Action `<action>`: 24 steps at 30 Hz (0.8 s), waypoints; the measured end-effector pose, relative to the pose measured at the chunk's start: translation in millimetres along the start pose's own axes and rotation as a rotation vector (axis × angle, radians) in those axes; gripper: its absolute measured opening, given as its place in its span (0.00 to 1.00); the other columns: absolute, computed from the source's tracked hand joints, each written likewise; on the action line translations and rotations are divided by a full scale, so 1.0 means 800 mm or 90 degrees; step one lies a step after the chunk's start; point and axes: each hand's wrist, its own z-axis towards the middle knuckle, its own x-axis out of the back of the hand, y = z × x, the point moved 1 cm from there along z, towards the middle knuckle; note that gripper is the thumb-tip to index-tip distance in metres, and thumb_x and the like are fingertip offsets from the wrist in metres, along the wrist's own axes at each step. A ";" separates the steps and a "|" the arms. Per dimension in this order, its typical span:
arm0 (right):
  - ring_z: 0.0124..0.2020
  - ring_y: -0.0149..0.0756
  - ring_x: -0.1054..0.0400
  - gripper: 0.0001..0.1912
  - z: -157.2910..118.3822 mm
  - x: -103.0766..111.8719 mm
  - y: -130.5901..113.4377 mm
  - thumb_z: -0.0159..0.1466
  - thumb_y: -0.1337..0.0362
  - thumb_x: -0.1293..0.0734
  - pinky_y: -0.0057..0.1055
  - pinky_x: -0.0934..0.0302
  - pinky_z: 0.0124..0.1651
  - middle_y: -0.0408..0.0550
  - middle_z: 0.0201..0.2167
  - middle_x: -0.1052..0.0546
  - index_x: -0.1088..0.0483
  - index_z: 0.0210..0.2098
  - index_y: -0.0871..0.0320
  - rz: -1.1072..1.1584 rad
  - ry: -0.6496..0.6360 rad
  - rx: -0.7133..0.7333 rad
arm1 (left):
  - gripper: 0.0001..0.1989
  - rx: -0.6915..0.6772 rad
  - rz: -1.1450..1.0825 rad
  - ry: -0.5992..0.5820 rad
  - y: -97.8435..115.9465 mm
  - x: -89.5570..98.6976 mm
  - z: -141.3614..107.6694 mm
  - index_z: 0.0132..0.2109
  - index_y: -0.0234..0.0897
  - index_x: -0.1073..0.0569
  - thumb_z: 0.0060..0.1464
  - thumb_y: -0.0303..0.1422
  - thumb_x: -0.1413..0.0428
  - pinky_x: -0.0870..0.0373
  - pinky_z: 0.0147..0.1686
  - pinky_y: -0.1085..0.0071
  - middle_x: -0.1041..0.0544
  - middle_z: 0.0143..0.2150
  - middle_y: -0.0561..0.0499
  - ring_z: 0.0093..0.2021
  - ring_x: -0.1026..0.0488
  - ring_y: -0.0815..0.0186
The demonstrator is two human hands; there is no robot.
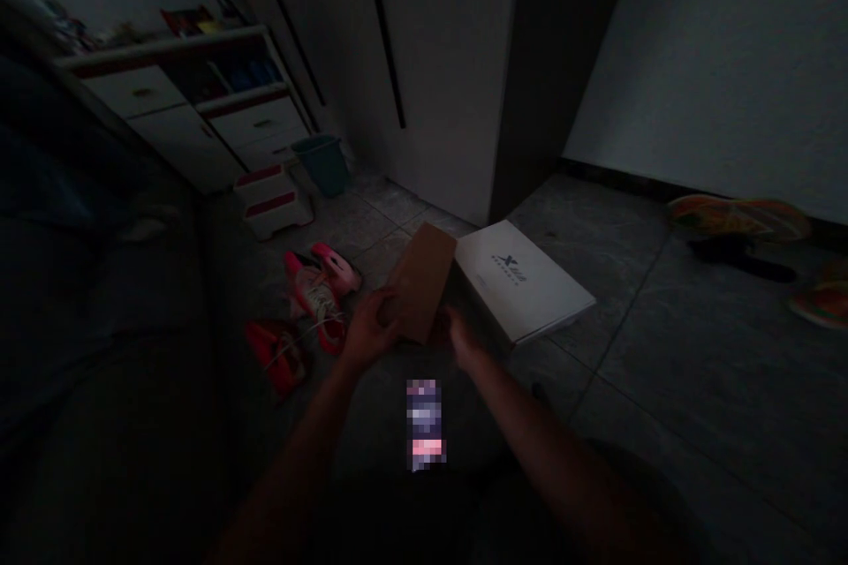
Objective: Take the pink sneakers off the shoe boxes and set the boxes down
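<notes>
A brown cardboard box (424, 278), tilted, is between my two hands in the dim light. My left hand (372, 331) grips its left lower side, with the thumb and fingers curled on the edge. At its lower right edge is my right hand (462, 337), closed on the box with its fingertips partly hidden. Just right of it lies a white shoebox (523, 278) with a dark X logo. Pink sneakers (322, 287) with pale laces rest on the floor to the left. Nearer to me is a red shoe (276, 355), with a loose lace stretching across it.
A lit, pixelated phone-like screen (425, 424) is below my hands. Farther back are a step stool (273, 203), a teal bin (322, 164), a drawer cabinet (159, 106) and a tall wardrobe (443, 62). Orange-green footwear (742, 217) lies by the right wall.
</notes>
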 end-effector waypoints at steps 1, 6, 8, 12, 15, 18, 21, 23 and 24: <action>0.53 0.53 0.15 0.37 -0.002 0.001 -0.002 0.82 0.39 0.51 0.49 0.20 0.54 0.57 0.50 0.11 0.21 0.61 0.54 0.066 -0.023 -0.042 | 0.24 -0.051 0.061 -0.027 0.009 -0.008 -0.007 0.60 0.40 0.17 0.58 0.41 0.32 0.26 0.72 0.48 0.17 0.67 0.40 0.68 0.22 0.46; 0.56 0.53 0.16 0.14 -0.015 0.004 0.001 0.74 0.54 0.30 0.47 0.21 0.60 0.50 0.48 0.10 0.16 0.53 0.51 0.071 -0.027 -0.054 | 0.25 -0.130 0.190 -0.222 0.008 -0.073 -0.038 0.67 0.42 0.17 0.64 0.32 0.35 0.28 0.74 0.50 0.19 0.71 0.41 0.71 0.24 0.49; 0.58 0.54 0.17 0.11 -0.017 0.002 0.002 0.67 0.63 0.26 0.48 0.24 0.66 0.48 0.48 0.10 0.15 0.48 0.51 0.019 -0.007 -0.033 | 0.23 -0.114 0.266 -0.265 -0.007 -0.094 -0.045 0.66 0.44 0.16 0.67 0.29 0.38 0.33 0.77 0.47 0.23 0.76 0.42 0.76 0.29 0.49; 0.49 0.47 0.16 0.16 -0.017 0.017 -0.020 0.65 0.64 0.26 0.47 0.22 0.60 0.47 0.48 0.10 0.13 0.51 0.51 -0.029 -0.046 -0.007 | 0.26 -0.009 0.452 -0.242 -0.033 -0.104 -0.039 0.74 0.46 0.20 0.75 0.31 0.46 0.40 0.78 0.39 0.33 0.84 0.41 0.83 0.39 0.43; 0.46 0.47 0.16 0.15 -0.018 0.074 -0.065 0.67 0.58 0.27 0.46 0.22 0.58 0.50 0.47 0.10 0.13 0.50 0.52 -0.153 0.025 0.113 | 0.27 0.046 0.507 -0.219 -0.040 -0.092 -0.018 0.77 0.48 0.23 0.77 0.34 0.49 0.40 0.76 0.36 0.37 0.85 0.39 0.83 0.39 0.40; 0.54 0.50 0.18 0.15 -0.026 0.168 -0.114 0.68 0.55 0.29 0.46 0.26 0.64 0.52 0.50 0.11 0.13 0.48 0.52 -0.319 0.254 0.238 | 0.27 0.091 0.498 -0.169 -0.041 -0.088 -0.002 0.75 0.47 0.21 0.76 0.32 0.49 0.39 0.75 0.35 0.35 0.84 0.37 0.81 0.37 0.38; 0.64 0.59 0.23 0.21 -0.039 0.264 -0.135 0.65 0.57 0.27 0.52 0.32 0.71 0.61 0.59 0.15 0.15 0.54 0.57 -0.460 0.549 0.192 | 0.26 0.062 0.393 -0.133 -0.043 -0.109 -0.008 0.70 0.42 0.17 0.71 0.25 0.46 0.37 0.76 0.38 0.28 0.79 0.35 0.77 0.32 0.40; 0.68 0.63 0.26 0.29 -0.045 0.312 -0.122 0.63 0.59 0.25 0.54 0.34 0.73 0.68 0.65 0.19 0.19 0.62 0.62 -0.443 0.643 0.084 | 0.25 -0.005 0.237 -0.158 -0.046 -0.139 -0.023 0.68 0.41 0.17 0.68 0.25 0.44 0.34 0.77 0.43 0.25 0.75 0.37 0.74 0.29 0.45; 0.68 0.64 0.26 0.32 -0.047 0.328 -0.110 0.61 0.59 0.24 0.53 0.34 0.72 0.70 0.66 0.20 0.20 0.64 0.64 -0.399 0.651 0.023 | 0.25 -0.020 0.141 -0.183 -0.048 -0.157 -0.033 0.69 0.41 0.18 0.68 0.26 0.43 0.31 0.75 0.46 0.24 0.74 0.37 0.72 0.26 0.48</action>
